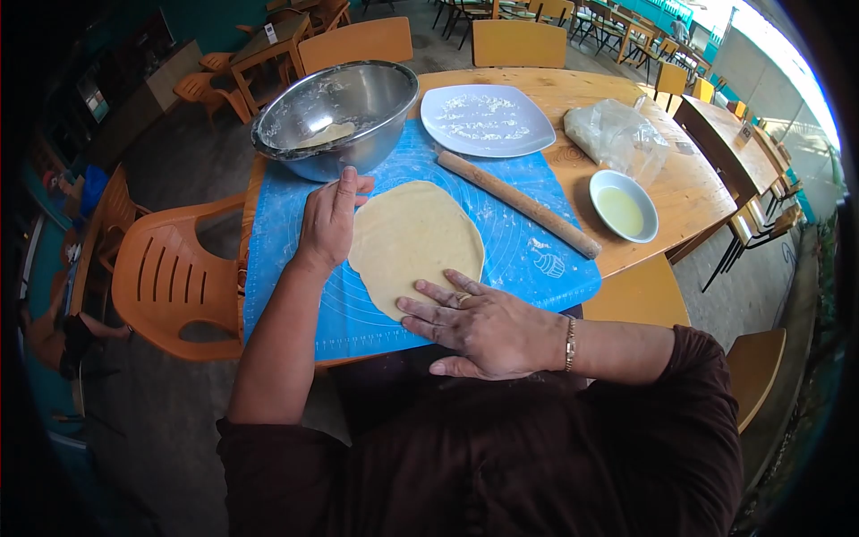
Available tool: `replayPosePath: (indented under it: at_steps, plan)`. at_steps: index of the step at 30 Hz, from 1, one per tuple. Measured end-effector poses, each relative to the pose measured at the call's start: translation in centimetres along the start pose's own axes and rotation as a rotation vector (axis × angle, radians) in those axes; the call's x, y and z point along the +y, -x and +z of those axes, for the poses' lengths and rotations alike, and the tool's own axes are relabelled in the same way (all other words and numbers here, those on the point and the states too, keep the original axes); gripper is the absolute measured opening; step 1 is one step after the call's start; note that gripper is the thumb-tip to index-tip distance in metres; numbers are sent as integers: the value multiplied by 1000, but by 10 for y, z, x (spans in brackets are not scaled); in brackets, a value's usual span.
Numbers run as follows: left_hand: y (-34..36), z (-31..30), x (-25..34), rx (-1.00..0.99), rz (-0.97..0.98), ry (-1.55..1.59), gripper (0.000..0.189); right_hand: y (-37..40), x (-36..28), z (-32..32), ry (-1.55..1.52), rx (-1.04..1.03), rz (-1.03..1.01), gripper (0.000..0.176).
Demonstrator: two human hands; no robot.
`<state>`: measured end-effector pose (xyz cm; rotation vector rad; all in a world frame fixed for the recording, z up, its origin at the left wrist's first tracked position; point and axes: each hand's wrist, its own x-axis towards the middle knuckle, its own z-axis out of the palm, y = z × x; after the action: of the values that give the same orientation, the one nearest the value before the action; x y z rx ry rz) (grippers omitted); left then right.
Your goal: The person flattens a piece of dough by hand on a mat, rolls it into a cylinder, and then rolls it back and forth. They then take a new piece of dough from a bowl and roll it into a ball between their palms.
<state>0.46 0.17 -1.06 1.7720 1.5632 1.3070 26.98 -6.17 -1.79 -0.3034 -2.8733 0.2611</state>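
In the head view, one thin, round, pale dough sheet (412, 233) and one brown wooden rolling pin (519, 204) lie on one blue mat (276, 255). Left forearm (284, 349) reaches forward, right forearm (617, 349) bends inward. Left hand (331, 219) is at the dough's left edge, its grip I cannot tell; right hand (488, 327) lies flat over the near edge, fingers slightly apart.

Apparently a casual eatery; many wooden tables (723, 148); scattered chairs (519, 43).
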Motion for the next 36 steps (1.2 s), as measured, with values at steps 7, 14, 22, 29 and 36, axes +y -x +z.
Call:
replayPosePath:
  at_steps: [7,14,22,29,36]
  plan:
    - [0,4,2,-20,3,-34,73,57,38,-75,180,441,487,35]
    - [1,4,4,-45,-20,-65,71,125,85,-89,382,368,1105,48]
    - [2,5,4,-47,-40,-57,72,130,79,-69,295,277,1147,59]
    - [1,7,5,-4,5,-22,69,121,81,-60,484,613,884,46]
    - [-2,0,3,18,59,-65,73,13,9,-33,-331,371,250,37]
